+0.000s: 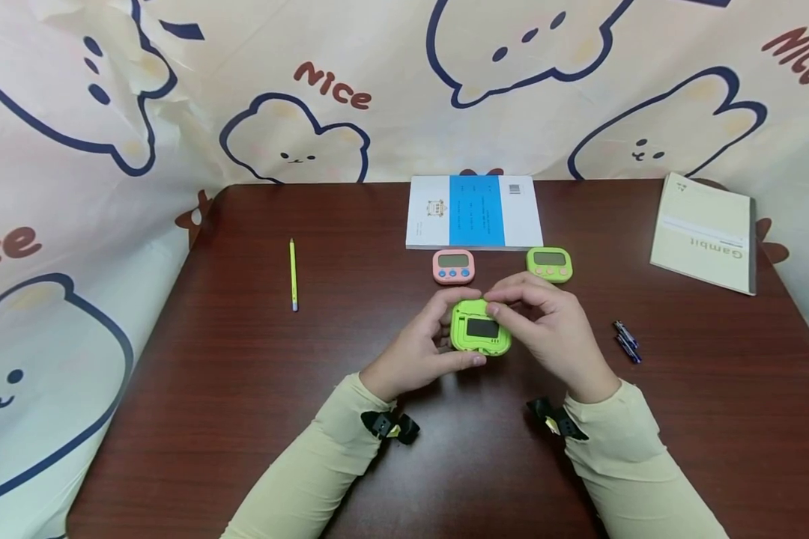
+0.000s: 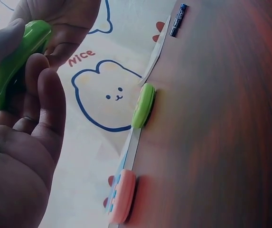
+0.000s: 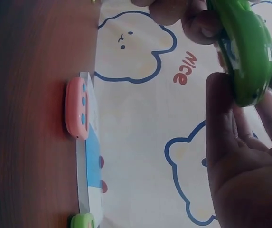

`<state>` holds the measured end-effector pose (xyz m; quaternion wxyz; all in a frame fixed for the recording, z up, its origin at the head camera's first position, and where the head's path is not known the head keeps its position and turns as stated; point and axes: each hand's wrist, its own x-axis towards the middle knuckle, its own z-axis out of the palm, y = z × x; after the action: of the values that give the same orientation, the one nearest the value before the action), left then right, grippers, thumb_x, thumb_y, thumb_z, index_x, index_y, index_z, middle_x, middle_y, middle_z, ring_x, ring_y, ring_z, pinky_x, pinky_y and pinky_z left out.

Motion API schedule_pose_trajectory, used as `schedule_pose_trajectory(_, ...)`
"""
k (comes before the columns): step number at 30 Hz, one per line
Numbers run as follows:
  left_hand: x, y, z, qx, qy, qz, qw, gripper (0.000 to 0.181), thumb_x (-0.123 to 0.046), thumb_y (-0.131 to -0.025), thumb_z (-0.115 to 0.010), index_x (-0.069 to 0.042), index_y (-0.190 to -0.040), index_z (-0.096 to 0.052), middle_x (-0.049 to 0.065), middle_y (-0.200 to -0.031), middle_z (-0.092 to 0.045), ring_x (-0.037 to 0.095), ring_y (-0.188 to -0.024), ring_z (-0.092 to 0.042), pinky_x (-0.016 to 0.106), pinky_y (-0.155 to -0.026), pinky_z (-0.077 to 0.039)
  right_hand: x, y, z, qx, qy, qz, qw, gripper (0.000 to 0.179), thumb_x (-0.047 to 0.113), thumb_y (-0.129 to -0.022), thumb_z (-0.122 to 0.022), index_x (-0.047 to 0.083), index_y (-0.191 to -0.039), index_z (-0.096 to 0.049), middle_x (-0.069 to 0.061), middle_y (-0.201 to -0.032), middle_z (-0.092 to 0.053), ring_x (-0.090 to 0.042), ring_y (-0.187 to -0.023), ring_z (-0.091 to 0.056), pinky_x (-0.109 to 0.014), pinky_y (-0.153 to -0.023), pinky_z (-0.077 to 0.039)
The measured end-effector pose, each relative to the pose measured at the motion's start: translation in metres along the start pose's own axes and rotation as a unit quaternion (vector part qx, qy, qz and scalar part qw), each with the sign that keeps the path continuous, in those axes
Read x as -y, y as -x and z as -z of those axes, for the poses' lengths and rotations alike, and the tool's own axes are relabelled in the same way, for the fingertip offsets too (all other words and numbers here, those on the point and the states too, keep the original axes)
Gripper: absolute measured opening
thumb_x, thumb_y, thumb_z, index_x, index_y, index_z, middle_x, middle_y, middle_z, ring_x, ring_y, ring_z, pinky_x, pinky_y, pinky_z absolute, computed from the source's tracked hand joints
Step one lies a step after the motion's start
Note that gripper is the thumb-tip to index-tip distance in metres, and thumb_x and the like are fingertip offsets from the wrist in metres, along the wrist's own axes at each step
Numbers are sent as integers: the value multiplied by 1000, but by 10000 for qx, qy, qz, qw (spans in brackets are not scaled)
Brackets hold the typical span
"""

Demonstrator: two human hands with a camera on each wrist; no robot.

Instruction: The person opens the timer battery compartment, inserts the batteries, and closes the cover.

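A green digital timer [image 1: 482,329] is held above the table between both hands, its back with a dark rectangular panel facing up in the head view. The left hand [image 1: 421,348] grips its left side, thumb along the lower edge and fingers at the upper edge. At the upper right corner, the right hand [image 1: 556,333] pinches the timer with thumb and fingers. Both wrist views show the green casing [image 3: 252,52] edge-on; fingers hide part of it. Just beyond the hands lie a pink timer [image 1: 454,267] and a second green timer [image 1: 549,265].
Two small dark blue batteries [image 1: 627,343] lie right of the right hand. Behind the timers is a white and blue book [image 1: 475,212]. A pale notebook [image 1: 703,233] sits at the far right, and a yellow pencil [image 1: 293,275] at the left. A patterned cloth hangs behind the table.
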<state>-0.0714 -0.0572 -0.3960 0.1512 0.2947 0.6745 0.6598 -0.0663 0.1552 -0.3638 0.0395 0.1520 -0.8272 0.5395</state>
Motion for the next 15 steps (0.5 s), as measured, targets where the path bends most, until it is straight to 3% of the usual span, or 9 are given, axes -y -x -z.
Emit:
schedule_pose_trajectory(8, -3, 1, 7, -344, 37, -272, 9990, 74, 7, -84, -76, -12, -144, -38, 17, -118, -67, 19, -97, -69, 36, -79, -60, 0, 2, 4, 1242, -55, -231, 9920, 73, 16, -78, -89, 21, -142, -55, 4, -130, -58, -20, -98, -59, -35, -82, -55)
schedule_pose_trajectory(11, -3, 1, 9, -364, 64, -233, 9990, 73, 6, -84, -77, -14, -144, -39, 16, -117, -68, 19, -96, -69, 35, -78, -60, 1, 2, 5, 1432, 158, -329, 9890, 79, 18, -77, -89, 23, -146, -50, 3, -131, -59, -20, -97, -59, -37, -81, -56)
schedule_pose_trajectory(15, -3, 1, 10, -378, 18, -203, 9991, 71, 5, -84, -78, -15, -142, -42, 14, -116, -69, 19, -96, -69, 35, -77, -60, 0, 1, 5, 1394, 340, -204, 9894, 74, 17, -78, -89, 22, -143, -53, 2, -130, -60, -19, -95, -60, -35, -77, -56)
